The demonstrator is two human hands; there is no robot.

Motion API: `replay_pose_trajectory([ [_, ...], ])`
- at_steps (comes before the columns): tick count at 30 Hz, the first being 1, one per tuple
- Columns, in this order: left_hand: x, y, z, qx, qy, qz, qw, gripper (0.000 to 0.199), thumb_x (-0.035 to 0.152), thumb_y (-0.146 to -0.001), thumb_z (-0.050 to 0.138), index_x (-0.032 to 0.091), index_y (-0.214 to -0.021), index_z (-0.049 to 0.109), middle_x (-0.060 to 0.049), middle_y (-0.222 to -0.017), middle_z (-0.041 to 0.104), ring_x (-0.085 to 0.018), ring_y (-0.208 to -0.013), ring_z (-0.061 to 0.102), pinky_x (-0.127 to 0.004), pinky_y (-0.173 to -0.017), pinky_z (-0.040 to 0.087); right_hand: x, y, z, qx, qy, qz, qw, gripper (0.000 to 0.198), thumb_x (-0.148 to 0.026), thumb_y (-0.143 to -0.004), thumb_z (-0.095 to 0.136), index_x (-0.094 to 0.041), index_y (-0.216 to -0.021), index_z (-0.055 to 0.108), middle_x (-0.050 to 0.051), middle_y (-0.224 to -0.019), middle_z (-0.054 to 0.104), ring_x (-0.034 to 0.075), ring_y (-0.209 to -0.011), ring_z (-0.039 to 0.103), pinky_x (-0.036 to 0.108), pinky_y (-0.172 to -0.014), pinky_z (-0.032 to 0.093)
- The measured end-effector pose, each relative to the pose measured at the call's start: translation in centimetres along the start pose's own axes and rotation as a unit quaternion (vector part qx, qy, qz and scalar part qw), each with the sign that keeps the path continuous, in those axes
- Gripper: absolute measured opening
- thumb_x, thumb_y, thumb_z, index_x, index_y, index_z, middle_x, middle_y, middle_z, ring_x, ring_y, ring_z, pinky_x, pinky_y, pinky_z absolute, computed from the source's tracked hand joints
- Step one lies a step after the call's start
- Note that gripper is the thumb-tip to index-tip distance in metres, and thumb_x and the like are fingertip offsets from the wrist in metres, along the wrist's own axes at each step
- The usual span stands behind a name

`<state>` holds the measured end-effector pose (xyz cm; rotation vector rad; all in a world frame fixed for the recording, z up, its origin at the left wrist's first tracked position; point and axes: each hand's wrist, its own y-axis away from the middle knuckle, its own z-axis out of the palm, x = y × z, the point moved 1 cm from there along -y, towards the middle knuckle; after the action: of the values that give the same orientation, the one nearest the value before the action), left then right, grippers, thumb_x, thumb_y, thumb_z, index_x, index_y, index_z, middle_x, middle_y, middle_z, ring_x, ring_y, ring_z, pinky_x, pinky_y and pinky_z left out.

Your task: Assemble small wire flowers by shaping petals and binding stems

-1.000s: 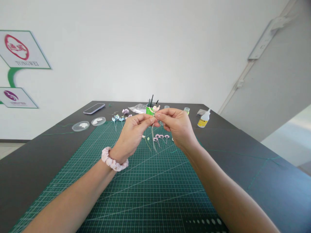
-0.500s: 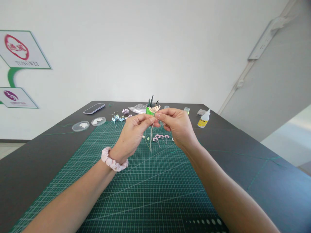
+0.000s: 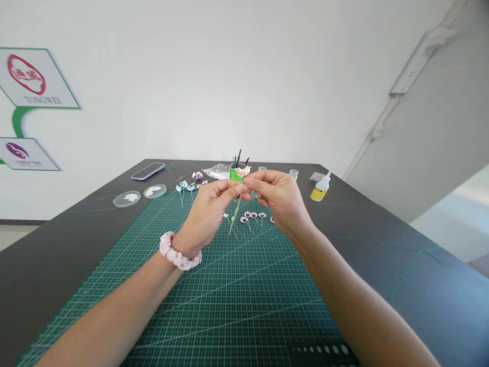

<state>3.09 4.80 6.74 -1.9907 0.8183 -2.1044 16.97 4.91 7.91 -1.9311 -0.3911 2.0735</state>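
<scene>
A pale cream-pink artificial flower (image 3: 243,171) is held upright above the mat, its thin stem hanging below the fingers. My left hand (image 3: 214,206), with a pink scrunchie (image 3: 180,251) at the wrist, pinches the stem just under the bloom. My right hand (image 3: 278,198) has thumb and forefinger closed at the base of the flower, close against the left fingertips. What exactly lies between the right fingertips is mostly hidden. On the mat behind the hands lie several small pink wired petals (image 3: 253,216) and blue wired leaves (image 3: 183,186).
A green cutting mat (image 3: 229,290) covers the middle of the dark table (image 3: 367,224). Farther back are a green pot of tools (image 3: 234,174), a glue bottle (image 3: 320,187) at right, two clear dishes with white pieces (image 3: 127,199) and a phone (image 3: 148,171) at left.
The flower has turned slightly, and the lower end of its stem has swung to the left. Both hands keep nearly the same place.
</scene>
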Motion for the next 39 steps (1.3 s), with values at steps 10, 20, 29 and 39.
replay_pose_trajectory([
  [10,0.02,-0.07,0.01,-0.011,0.003,0.002,1.0,0.021,0.027,-0.087,0.058,0.021,-0.071,0.07,-0.001,-0.078,0.071,-0.015,-0.085,0.061,-0.031,-0.089,0.044,0.01,0.06,0.0,-0.003,-0.004,0.0,1.0,0.015,-0.032,-0.066,0.074,-0.018,-0.063,0.07,-0.003,-0.049,0.054,0.006,-0.044,0.034,0.025,-0.041,0.021],
  [20,0.04,0.0,-0.03,-0.018,-0.002,0.006,1.0,0.021,0.026,-0.088,0.057,0.022,-0.072,0.069,-0.001,-0.078,0.069,-0.015,-0.086,0.06,-0.031,-0.09,0.043,0.06,0.0,-0.02,0.003,-0.014,-0.006,1.0,0.013,-0.03,-0.064,0.075,-0.018,-0.061,0.071,-0.003,-0.048,0.053,0.006,-0.043,0.033,0.025,-0.04,0.02],
  [29,-0.21,-0.12,-0.05,-0.021,0.01,0.013,1.0,0.021,0.026,-0.088,0.057,0.021,-0.072,0.069,-0.001,-0.075,0.067,-0.015,-0.084,0.059,-0.03,-0.087,0.042,-0.06,-0.06,0.07,0.008,-0.017,-0.006,1.0,0.013,-0.029,-0.064,0.075,-0.017,-0.061,0.07,-0.003,-0.048,0.053,0.005,-0.042,0.032,0.024,-0.04,0.019],
  [39,-0.3,-0.14,-0.11,-0.012,0.003,0.013,1.0,0.021,0.026,-0.088,0.057,0.021,-0.072,0.069,0.0,-0.076,0.066,-0.015,-0.085,0.058,-0.03,-0.087,0.04,0.03,-0.14,-0.19,0.016,-0.004,-0.015,1.0,0.01,-0.027,-0.067,0.072,-0.018,-0.063,0.071,-0.004,-0.047,0.051,0.006,-0.042,0.033,0.025,-0.04,0.02],
])
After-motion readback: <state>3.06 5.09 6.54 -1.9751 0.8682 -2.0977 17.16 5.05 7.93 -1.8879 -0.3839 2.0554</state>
